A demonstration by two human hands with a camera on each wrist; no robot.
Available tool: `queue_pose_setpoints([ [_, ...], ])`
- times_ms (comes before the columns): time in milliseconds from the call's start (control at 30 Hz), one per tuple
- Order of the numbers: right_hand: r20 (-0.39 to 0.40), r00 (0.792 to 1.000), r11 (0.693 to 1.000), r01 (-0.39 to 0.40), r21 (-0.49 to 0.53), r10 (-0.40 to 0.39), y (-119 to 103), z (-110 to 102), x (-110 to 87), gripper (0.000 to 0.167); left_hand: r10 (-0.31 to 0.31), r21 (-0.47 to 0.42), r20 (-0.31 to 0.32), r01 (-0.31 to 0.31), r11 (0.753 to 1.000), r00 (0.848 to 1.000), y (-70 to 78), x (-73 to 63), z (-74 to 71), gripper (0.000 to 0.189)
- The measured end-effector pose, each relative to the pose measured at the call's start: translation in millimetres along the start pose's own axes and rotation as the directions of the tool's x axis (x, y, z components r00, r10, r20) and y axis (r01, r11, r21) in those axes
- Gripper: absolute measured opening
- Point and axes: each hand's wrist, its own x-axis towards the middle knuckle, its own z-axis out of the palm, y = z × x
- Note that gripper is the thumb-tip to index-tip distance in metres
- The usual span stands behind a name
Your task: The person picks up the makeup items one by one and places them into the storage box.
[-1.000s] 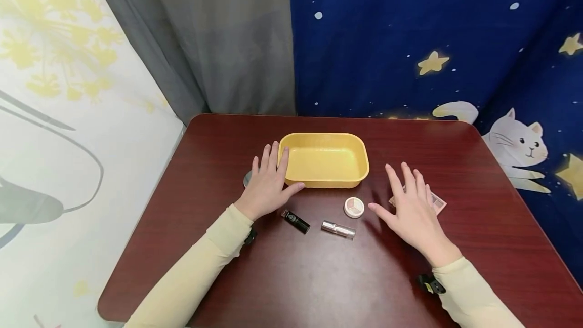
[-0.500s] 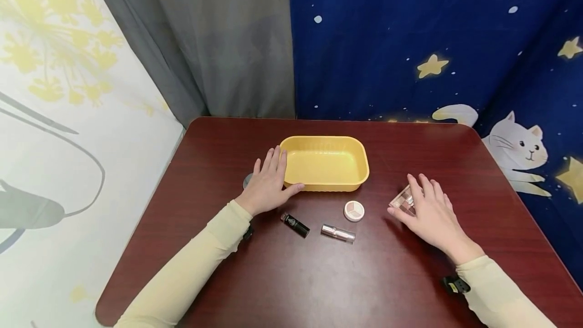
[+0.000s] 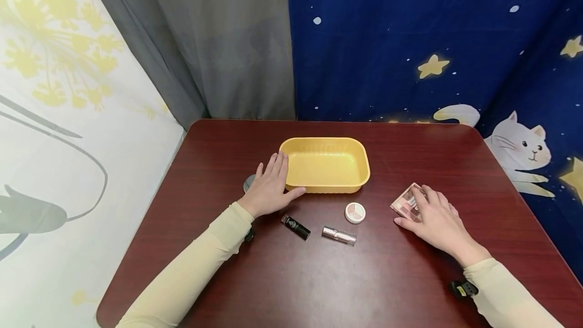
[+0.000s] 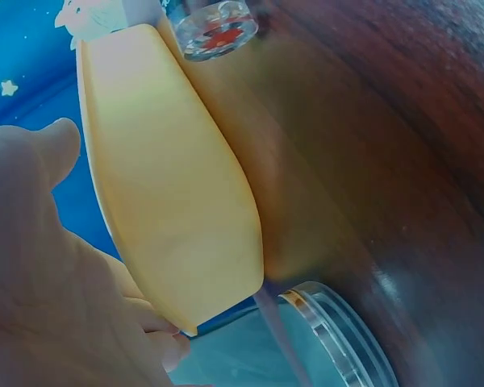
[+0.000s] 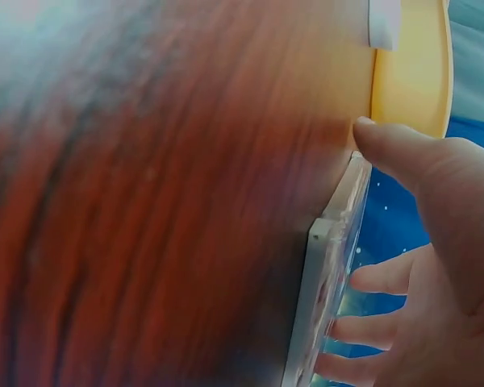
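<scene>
I'm reaching over flat pink palette [image 3: 403,205], right of yellow plastic tub [image 3: 326,188], right hand [image 3: 439,226] fingers spread, holding nothing; sideways nudging risks skidding.

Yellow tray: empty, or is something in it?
Empty: in the head view, the yellow tray shows only its bare floor and walls. The left hand hides part of its left side.

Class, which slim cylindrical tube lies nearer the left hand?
The black cylindrical tube with white markings; the silver cylindrical tube lies farther right, farther from the left hand.
</scene>
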Motion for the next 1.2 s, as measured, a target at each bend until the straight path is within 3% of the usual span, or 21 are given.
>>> queue_pose_setpoints([
  [733,-0.011,1.0,1.0,-0.019,0.021,0.02,7.9,1.3,1.3,0.09,-0.037,0.013,-0.004,0.037,0.999,0.999,0.6,-2.4,1.0,0.104],
  [1200,0.032,0.999,0.999,-0.044,0.021,0.044,6.0,-1.8,4.5,0.092,-0.077,-0.011,0.009,0.077,0.997,0.997,-1.6,-3.8,3.7,0.104],
])
